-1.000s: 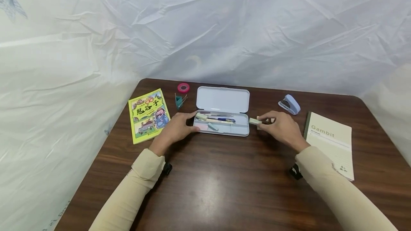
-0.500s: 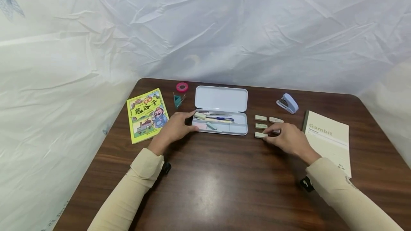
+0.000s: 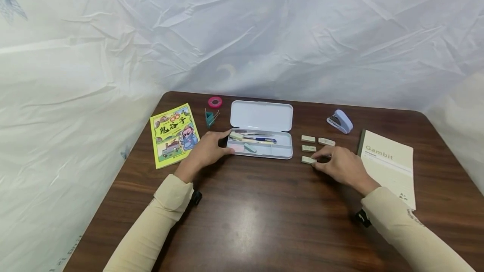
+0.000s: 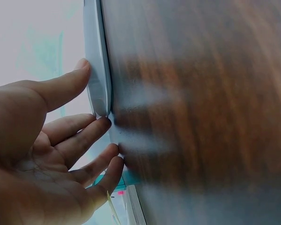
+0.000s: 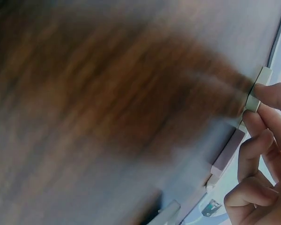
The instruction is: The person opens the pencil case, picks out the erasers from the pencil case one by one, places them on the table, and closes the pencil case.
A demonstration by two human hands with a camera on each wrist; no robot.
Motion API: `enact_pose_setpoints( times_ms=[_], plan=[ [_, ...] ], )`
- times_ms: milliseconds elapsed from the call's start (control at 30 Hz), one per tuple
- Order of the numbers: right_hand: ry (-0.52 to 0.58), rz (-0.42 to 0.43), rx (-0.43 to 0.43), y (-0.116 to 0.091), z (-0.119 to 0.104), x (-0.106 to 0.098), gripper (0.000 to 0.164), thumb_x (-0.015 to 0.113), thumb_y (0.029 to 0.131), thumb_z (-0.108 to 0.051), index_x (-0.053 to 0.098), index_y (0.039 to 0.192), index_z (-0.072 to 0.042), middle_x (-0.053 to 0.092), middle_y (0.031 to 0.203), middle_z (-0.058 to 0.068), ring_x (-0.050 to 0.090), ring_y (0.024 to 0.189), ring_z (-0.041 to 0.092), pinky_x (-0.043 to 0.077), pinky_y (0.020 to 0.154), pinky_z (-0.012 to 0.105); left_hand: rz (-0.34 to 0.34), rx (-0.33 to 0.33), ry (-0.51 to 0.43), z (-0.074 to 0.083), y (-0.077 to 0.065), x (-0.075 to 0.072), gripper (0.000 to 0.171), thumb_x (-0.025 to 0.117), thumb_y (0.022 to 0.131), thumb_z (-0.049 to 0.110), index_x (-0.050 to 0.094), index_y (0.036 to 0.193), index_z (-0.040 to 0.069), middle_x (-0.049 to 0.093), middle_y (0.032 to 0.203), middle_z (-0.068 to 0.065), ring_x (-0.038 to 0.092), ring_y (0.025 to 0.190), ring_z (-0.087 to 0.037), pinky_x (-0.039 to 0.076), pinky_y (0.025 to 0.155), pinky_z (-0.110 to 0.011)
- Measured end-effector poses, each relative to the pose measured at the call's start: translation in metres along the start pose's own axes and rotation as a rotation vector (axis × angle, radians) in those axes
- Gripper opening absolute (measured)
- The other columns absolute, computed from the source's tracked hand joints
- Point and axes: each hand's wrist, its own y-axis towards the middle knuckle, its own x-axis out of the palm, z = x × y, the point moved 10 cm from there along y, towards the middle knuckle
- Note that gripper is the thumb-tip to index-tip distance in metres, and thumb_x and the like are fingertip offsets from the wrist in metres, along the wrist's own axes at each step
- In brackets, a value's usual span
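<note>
An open white pencil case (image 3: pixel 281 150) lies on the table, its lid tipped back. My left hand (image 3: pixel 209 149) holds its left end between thumb and fingers; in the left wrist view the thumb (image 4: pixel 71 86) lies on the case's edge. Pens (image 3: pixel 265 140), a pale green eraser (image 3: pixel 237 136) and a blue-green piece (image 3: pixel 250 147) lie inside. To the right of the case, my right hand (image 3: pixel 343 167) pinches a pale green eraser (image 3: pixel 308 160) at table level. More erasers lie just behind it, including a pale one (image 3: pixel 308 138) and a green one (image 3: pixel 309 148).
A yellow comic book (image 3: pixel 175 137) lies at the left, with a pink tape roll (image 3: pixel 215 102) and a teal holder (image 3: pixel 209 118) behind. A light blue stapler (image 3: pixel 341 121) and a Gambit notebook (image 3: pixel 389 163) are at the right. White sheeting surrounds the table.
My right hand has moved from the case's right edge toward me and slightly right, with the eraser now on the table in front of the others. My left hand stays on the case.
</note>
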Motion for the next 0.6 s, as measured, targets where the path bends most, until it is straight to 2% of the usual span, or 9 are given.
enact_pose_setpoints(
  times_ms=[367,467,600],
  plan=[
    [-0.061,0.012,0.001,-0.001,-0.004,-0.002,0.031,0.088,0.100,-0.037,0.090,0.126,-0.020,0.081,0.140,0.024,0.082,0.108,0.046,0.061,0.067,0.053,-0.004,-0.016,-0.002,0.002,-0.002,-0.002,0.080,0.083,0.106,0.048,0.048,0.175,0.029,0.053,0.179,-0.010,0.040,0.172,-0.036,0.038,0.139,-0.063],
    [-0.088,0.013,0.010,-0.001,-0.006,-0.003,0.035,0.087,0.100,-0.040,0.089,0.128,-0.018,0.081,0.139,0.024,0.082,0.101,0.043,0.058,0.062,0.049,-0.013,-0.020,-0.003,0.002,-0.003,-0.001,0.080,0.083,0.106,0.049,0.048,0.175,0.029,0.054,0.179,-0.010,0.041,0.172,-0.036,0.038,0.139,-0.063],
    [-0.129,0.050,0.008,0.002,-0.017,-0.011,0.035,0.083,0.101,-0.041,0.089,0.127,-0.020,0.085,0.127,0.019,0.079,0.086,0.036,0.050,0.056,0.043,-0.012,-0.013,-0.004,0.004,-0.003,-0.001,0.080,0.083,0.106,0.049,0.048,0.175,0.029,0.055,0.178,-0.009,0.041,0.171,-0.036,0.038,0.139,-0.063]
  ],
)
